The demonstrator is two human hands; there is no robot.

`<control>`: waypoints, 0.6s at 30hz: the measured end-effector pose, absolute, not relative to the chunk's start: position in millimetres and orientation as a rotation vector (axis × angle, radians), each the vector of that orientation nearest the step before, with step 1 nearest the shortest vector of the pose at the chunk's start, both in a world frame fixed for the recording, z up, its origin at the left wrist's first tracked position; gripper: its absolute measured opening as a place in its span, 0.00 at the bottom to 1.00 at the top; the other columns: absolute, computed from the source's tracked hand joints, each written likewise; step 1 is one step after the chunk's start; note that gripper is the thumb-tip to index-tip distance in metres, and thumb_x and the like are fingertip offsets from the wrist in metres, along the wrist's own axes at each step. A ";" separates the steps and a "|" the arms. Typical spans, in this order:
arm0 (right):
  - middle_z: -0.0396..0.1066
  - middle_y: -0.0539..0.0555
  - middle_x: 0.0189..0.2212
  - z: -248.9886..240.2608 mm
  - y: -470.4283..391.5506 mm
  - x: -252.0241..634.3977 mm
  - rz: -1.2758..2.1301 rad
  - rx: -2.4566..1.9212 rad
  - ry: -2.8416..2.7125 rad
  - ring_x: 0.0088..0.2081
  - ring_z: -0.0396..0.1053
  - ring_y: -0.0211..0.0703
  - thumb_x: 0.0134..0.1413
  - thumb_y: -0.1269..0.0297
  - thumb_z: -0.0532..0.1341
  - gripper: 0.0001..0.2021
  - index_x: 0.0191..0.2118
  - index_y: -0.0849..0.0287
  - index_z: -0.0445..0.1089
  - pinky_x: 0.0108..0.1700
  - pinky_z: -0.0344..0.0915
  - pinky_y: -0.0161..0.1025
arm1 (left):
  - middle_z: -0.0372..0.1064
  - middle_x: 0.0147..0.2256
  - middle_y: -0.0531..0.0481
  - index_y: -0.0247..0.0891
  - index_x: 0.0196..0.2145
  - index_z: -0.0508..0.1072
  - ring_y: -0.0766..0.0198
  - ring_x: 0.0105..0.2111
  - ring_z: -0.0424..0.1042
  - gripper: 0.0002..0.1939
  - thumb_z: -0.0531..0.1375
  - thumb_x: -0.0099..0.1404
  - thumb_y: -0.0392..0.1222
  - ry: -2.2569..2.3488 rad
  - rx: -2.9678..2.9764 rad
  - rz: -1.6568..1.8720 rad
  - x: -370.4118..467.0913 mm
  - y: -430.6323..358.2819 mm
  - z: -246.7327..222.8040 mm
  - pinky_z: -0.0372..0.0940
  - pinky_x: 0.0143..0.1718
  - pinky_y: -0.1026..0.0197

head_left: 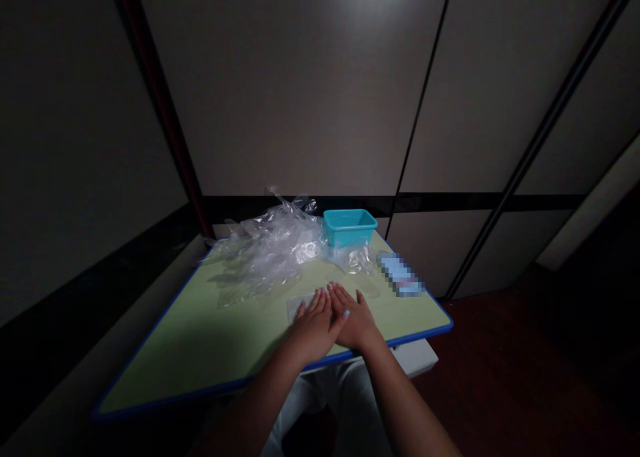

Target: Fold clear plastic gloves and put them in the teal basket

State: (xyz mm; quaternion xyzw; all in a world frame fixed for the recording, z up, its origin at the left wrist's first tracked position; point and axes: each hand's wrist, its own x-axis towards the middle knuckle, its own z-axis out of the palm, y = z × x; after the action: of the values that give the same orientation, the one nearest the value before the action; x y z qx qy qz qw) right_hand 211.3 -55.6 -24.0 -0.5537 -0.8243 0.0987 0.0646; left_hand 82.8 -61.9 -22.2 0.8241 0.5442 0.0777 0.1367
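Observation:
Near the front edge of the table, my left hand [317,329] lies flat with its fingers stretched forward. My right hand [351,320] is flat beside it, and the two touch, the left thumb crossing over the right hand. Under the left fingers shows part of a pale flat sheet [294,307], perhaps a clear plastic bag; the hands hide the rest of it. Beyond them spreads a heap of crumpled clear plastic bags [280,240].
The pale green table [185,340] has a blue rim. At its back stands a turquoise plastic basket [350,218], with more clear plastic [356,260] in front. A blurred-out bluish object [400,274] lies at the right. Cabinet panels [300,97] rise behind the table.

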 end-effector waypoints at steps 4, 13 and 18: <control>0.33 0.55 0.66 -21.9 -55.7 209.4 0.326 -1.691 -2.465 0.66 0.33 0.45 0.54 0.55 0.46 0.36 0.66 0.62 0.37 0.61 0.30 0.58 | 0.36 0.64 0.40 0.28 0.63 0.47 0.56 0.64 0.35 0.38 0.32 0.67 0.59 1.560 2.414 0.231 74.1 -59.5 -23.2 0.38 0.62 0.48; 0.35 0.57 0.66 -25.5 -54.8 208.7 0.295 -1.679 -2.429 0.65 0.33 0.47 0.52 0.48 0.50 0.41 0.66 0.65 0.36 0.61 0.29 0.57 | 0.39 0.64 0.36 0.27 0.62 0.50 0.53 0.64 0.36 0.35 0.38 0.67 0.57 1.714 2.472 0.217 52.3 -59.2 -31.4 0.41 0.61 0.49; 0.36 0.59 0.65 -22.9 -55.8 207.7 0.303 -1.680 -2.419 0.65 0.34 0.49 0.53 0.44 0.49 0.41 0.66 0.65 0.37 0.61 0.29 0.57 | 0.41 0.64 0.38 0.27 0.62 0.52 0.54 0.64 0.40 0.34 0.40 0.67 0.55 1.786 2.474 0.210 35.7 -59.9 -35.2 0.43 0.61 0.48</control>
State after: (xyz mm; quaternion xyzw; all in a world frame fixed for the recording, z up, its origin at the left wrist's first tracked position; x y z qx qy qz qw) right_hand 207.7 -55.8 -22.9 -0.5650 -0.8138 0.1019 0.0905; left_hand 35.7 -59.9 -35.2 0.8082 0.5834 0.0686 0.0413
